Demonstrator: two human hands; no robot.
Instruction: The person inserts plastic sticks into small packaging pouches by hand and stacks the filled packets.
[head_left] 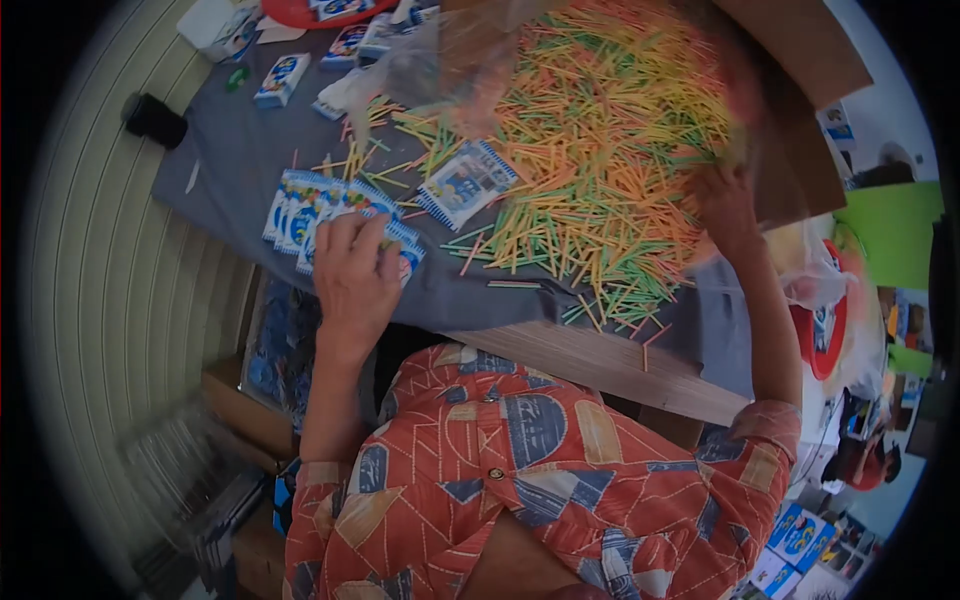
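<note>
My left hand [355, 280] rests with bent fingers on a fanned row of blue-and-white packets [290, 215] at the table's left side. Its fingers and thumb close over the packets at the near end. At the right edge of a big heap of thin coloured sticks [610, 150], my right hand [726, 205] has its fingers curled in among the sticks. Motion blurs its fingertips, and what lies between them is hard to see. One separate blue-and-white packet [468, 185] lies flat between my left hand and the heap.
Small boxes [282, 80] and a red tray [325, 10] are at the back left. Clear plastic film [440, 75] lies by the heap, with an open cardboard box [800, 50] behind. Loose sticks lie on the grey cloth [430, 295]. A ribbed wall [100, 280] borders the left.
</note>
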